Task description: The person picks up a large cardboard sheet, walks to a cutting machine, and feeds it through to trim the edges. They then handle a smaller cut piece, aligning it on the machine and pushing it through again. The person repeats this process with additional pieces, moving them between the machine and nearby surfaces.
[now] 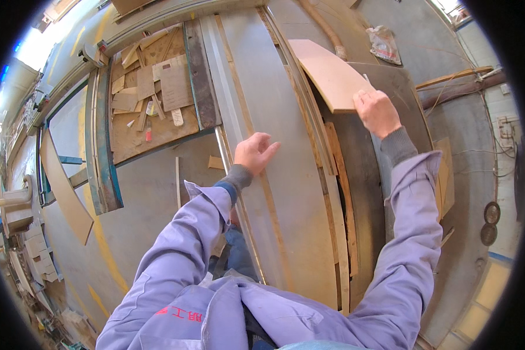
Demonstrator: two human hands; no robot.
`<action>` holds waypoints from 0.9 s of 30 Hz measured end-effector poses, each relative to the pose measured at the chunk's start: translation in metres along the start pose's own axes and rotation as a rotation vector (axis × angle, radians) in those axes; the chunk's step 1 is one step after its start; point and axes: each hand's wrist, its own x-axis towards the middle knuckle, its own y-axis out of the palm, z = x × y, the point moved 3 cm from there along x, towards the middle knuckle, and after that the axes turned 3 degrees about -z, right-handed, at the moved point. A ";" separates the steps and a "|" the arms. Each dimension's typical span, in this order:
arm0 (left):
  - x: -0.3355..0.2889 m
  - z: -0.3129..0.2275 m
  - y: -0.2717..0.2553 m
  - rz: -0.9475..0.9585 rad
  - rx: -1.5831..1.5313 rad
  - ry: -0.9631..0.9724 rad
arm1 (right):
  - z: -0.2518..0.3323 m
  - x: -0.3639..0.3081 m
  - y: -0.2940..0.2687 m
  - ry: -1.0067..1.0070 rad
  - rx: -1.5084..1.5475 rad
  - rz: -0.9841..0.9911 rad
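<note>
Workshop seen from above. Long grey metal table (300, 192) with a pale wooden strip along its length as the landmark, running from the lower middle toward the top. Left of the table, grey concrete floor (146, 198) with a yellow painted line. Beyond that, up and left of the table, a shallow wooden tray of plywood offcuts (151, 93), apparently a scrap pile kept within reach. Right of the table, a dark round-edged steel plate (391, 99), and past it a crumpled plastic bag (384, 44) on the floor.

Over the table's far right edge, a flat tan plywood board (326, 73), tilted and partly overhanging the dark plate, likely held up so that only its near corner needs support. Right hand (378, 111) at that near corner, grip closed on the board's edge, fingers curled over the top. Left hand (255, 153) resting on the table surface, grip open and empty, fingers spread loosely, seemingly bracing the body during the reach across.
</note>
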 end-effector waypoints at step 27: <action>0.094 -0.030 -0.139 0.342 -0.877 -0.225 | 0.146 0.033 -0.146 0.191 0.727 -0.263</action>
